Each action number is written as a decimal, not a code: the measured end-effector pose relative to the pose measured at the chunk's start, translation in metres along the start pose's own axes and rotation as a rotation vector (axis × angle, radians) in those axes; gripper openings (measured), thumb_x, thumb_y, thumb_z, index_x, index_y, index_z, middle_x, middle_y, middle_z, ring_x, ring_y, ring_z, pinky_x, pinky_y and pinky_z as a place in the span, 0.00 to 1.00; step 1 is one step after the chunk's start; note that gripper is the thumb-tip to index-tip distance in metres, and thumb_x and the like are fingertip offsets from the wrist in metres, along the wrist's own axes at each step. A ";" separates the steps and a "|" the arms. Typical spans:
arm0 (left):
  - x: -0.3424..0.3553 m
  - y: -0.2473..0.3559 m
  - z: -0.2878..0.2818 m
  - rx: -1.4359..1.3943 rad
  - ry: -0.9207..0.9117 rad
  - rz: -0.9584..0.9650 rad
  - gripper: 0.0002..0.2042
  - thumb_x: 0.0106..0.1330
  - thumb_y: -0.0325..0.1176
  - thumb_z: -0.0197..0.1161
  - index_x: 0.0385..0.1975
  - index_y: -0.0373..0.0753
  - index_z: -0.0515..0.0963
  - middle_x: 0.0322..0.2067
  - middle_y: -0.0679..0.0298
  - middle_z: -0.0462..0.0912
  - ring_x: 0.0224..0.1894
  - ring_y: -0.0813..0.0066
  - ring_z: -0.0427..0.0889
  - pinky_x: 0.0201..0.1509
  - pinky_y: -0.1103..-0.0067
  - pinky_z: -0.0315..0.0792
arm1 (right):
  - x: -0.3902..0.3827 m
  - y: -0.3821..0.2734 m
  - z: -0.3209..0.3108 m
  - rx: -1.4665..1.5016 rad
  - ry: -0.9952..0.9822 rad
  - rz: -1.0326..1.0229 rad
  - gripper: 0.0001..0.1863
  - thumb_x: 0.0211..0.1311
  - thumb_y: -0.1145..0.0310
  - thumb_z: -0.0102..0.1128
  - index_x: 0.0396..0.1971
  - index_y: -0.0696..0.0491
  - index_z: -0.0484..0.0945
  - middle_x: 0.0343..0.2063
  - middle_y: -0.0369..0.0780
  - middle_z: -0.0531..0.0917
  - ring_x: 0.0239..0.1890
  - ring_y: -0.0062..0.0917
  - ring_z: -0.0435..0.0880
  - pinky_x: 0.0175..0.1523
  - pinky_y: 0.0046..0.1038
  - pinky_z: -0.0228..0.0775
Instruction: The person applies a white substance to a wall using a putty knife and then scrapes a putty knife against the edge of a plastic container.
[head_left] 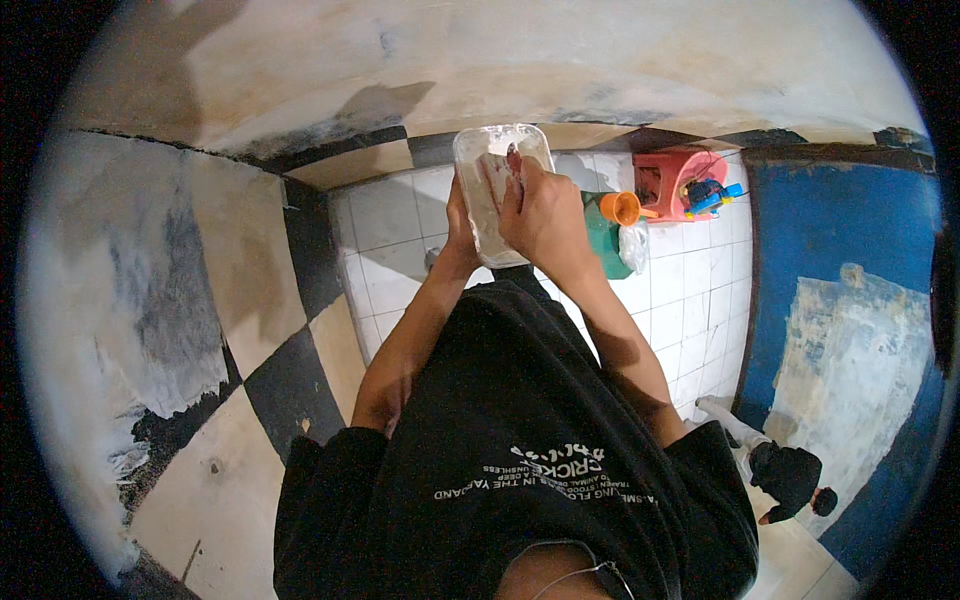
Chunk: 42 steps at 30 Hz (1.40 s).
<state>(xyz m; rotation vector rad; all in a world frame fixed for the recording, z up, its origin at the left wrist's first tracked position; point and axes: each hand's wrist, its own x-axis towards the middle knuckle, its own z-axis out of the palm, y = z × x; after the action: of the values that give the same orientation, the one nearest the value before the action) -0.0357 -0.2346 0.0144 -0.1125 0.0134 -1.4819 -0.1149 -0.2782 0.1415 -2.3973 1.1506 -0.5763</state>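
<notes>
My left hand (pixel 460 228) grips the left side of a clear plastic tub (pixel 466 150) with a pale, whitish paste in it. My right hand (pixel 548 218) is closed around a putty knife (pixel 496 178) with a reddish handle. Its whitish, smeared blade is over the inside of the tub, by the left hand's side. How deep the blade's edge sits in the paste is hard to tell. Most of my left fingers are hidden beneath and behind the tub.
On the white tiled floor (pixel 690 300), a teal bucket (pixel 606 262) stands right of my hands with an orange dipper (pixel 622 208) and a clear plastic bag (pixel 633 246). Beyond is a pink plastic stool (pixel 662 172) with a blue-and-black tool (pixel 708 197). Patched walls surround me; another person (pixel 785 472) is at right.
</notes>
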 end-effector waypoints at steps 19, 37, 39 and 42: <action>0.003 0.000 0.013 0.176 0.255 0.031 0.29 0.66 0.57 0.37 0.57 0.40 0.64 0.51 0.56 0.73 0.52 0.59 0.73 0.59 0.63 0.67 | 0.014 0.029 -0.027 0.152 -0.003 -0.055 0.06 0.51 0.76 0.54 0.29 0.62 0.73 0.17 0.55 0.75 0.21 0.50 0.75 0.26 0.39 0.66; -0.001 -0.005 0.025 0.163 0.200 -0.025 0.30 0.67 0.58 0.36 0.60 0.42 0.62 0.55 0.57 0.69 0.55 0.61 0.71 0.59 0.64 0.66 | 0.013 0.029 -0.007 0.118 0.048 0.010 0.05 0.51 0.75 0.52 0.24 0.62 0.72 0.17 0.56 0.74 0.24 0.52 0.75 0.27 0.42 0.66; 0.001 0.000 0.016 0.162 0.188 -0.030 0.30 0.67 0.57 0.35 0.60 0.41 0.61 0.55 0.57 0.69 0.55 0.61 0.71 0.60 0.64 0.66 | 0.009 0.027 -0.011 0.115 -0.002 0.031 0.06 0.52 0.74 0.53 0.25 0.62 0.73 0.17 0.55 0.74 0.24 0.51 0.76 0.28 0.40 0.66; 0.002 0.000 0.018 0.190 0.202 0.005 0.30 0.67 0.57 0.35 0.60 0.41 0.62 0.55 0.56 0.69 0.54 0.60 0.72 0.60 0.64 0.66 | 0.006 0.028 -0.028 0.138 0.012 0.003 0.07 0.52 0.74 0.55 0.28 0.63 0.74 0.18 0.54 0.75 0.22 0.49 0.76 0.27 0.38 0.67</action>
<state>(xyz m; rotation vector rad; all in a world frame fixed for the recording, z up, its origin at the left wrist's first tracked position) -0.0345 -0.2356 0.0324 0.1914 0.0362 -1.4769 -0.1435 -0.3045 0.1514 -2.2776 1.0828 -0.6481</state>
